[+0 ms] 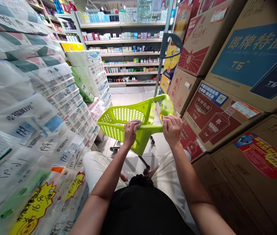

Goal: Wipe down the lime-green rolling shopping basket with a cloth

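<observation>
A lime-green shopping cart (144,140) with a perforated basket stands in front of my knees, turned so the basket points left. My left hand (130,133) is closed around a crumpled pale cloth (136,124), which rests on the near rim of the basket. At the cart's right end, my right hand (172,129) has its fingers curled over the green frame by the rounded end piece (167,107). Whether anything else is under those fingers is hidden. A grey pole with a dark looped handle (170,45) rises behind the cart.
Plastic-wrapped paper packs (55,85) are stacked high on the left, with yellow price tags (37,207) low down. Cardboard cartons (238,94) form a wall close on the right. Shelves of small boxed goods (126,40) cross the far end of the tiled aisle (128,98).
</observation>
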Available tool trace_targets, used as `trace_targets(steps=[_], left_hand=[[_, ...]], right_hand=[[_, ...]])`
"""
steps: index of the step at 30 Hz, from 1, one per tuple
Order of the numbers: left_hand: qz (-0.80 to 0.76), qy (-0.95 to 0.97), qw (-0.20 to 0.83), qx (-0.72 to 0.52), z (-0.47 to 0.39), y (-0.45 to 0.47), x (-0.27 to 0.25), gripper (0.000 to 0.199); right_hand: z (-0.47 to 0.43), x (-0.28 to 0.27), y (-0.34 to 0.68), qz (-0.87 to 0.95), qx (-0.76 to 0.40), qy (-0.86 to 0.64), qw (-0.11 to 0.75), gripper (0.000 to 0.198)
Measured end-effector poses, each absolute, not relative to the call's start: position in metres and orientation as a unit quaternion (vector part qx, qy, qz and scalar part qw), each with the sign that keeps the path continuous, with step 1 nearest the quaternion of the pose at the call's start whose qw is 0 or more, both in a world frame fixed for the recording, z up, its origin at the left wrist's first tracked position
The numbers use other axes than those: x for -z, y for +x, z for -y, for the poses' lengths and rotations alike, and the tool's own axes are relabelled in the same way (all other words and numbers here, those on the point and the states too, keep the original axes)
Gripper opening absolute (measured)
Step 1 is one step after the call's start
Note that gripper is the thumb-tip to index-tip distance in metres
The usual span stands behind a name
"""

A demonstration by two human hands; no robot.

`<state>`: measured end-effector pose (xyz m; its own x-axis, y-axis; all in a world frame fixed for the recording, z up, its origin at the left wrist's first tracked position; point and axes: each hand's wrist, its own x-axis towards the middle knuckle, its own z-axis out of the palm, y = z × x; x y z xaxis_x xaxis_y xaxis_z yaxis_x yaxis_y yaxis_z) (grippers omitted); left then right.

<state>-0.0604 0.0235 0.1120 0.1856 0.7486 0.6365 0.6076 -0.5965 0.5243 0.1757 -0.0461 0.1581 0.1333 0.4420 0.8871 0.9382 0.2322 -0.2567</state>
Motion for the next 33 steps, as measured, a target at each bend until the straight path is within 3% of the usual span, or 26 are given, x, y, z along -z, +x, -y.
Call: trace_targets(steps=[7, 11, 22, 28, 33], left_hand=[[-0.523, 0.701, 0.092, -0.477, -0.034, -0.066, -0.103, 0.042], [-0.45, 0.741, 0.086, -0.49, -0.028, -0.058, -0.099, 0.044], [-0.491, 0.713, 0.087, -0.493, -0.047, -0.059, -0.091, 0.043], [-0.445, 0.746, 0.109, -0.484, -0.044, -0.048, -0.088, 0.051], [-0.515, 0.677, 0.117, -0.512, -0.047, -0.066, -0.081, 0.043]], right_hand=[[0.048, -0.161, 0.144, 0.678, 0.277, -0.562, 0.386, 0.023], [0.048, -0.157, 0.151, 0.676, 0.258, -0.576, 0.381, 0.03], [0.018, -0.153, 0.18, 0.652, 0.264, -0.597, 0.386, 0.034], [0.01, -0.138, 0.171, 0.706, 0.25, -0.586, 0.309, 0.025], [0.01, -0.137, 0.176, 0.711, 0.218, -0.601, 0.291, 0.027]])
